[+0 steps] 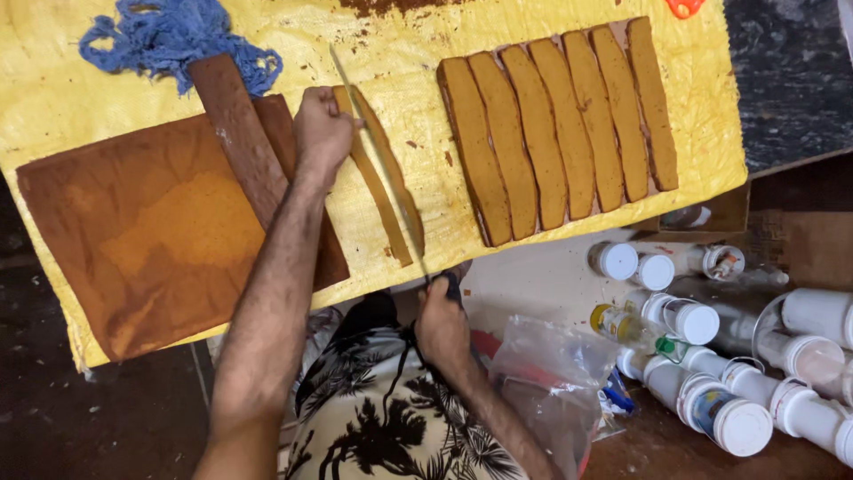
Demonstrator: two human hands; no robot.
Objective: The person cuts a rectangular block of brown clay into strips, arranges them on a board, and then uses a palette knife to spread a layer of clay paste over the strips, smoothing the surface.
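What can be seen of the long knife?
The knife has a long, thin, pale metal blade lying slantwise over a brown strip on the yellow cloth. The right hand grips its dark handle at the cloth's near edge. The left hand rests fisted against the blade near its far end.
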